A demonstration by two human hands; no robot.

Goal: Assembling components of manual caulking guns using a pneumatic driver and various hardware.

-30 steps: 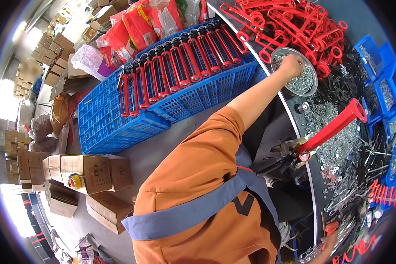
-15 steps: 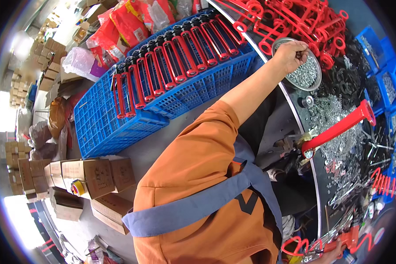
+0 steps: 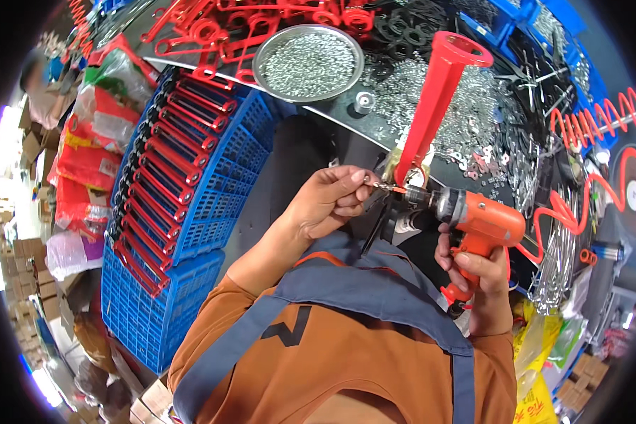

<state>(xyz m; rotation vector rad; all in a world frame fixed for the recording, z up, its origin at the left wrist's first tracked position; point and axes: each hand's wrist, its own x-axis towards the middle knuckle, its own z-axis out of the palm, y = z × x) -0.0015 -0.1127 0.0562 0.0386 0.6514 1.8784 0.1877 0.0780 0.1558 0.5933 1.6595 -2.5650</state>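
My right hand [image 3: 473, 283] grips the handle of an orange pneumatic screwdriver [image 3: 473, 215], its bit pointing left. My left hand [image 3: 328, 201] pinches a small screw [image 3: 380, 186] at the bit's tip, beside the lower end of a red-handled tool [image 3: 434, 99] that stands tilted against the black workbench [image 3: 346, 124]. A round metal dish of small screws [image 3: 308, 63] sits on the bench beyond my left hand.
A blue plastic crate [image 3: 191, 212] with several red-handled tools lies to my left. More red handles [image 3: 219, 28], black washers [image 3: 403, 28], loose metal parts [image 3: 480, 120] and blue bins [image 3: 537, 21] cover the bench. A red coiled air hose [image 3: 586, 141] runs right. Cardboard boxes [image 3: 28, 283] lie far left.
My left hand has come back from the screw dish to the screwdriver tip with a screw. The view has swung toward the bench, and the screwdriver in my right hand is now in view.
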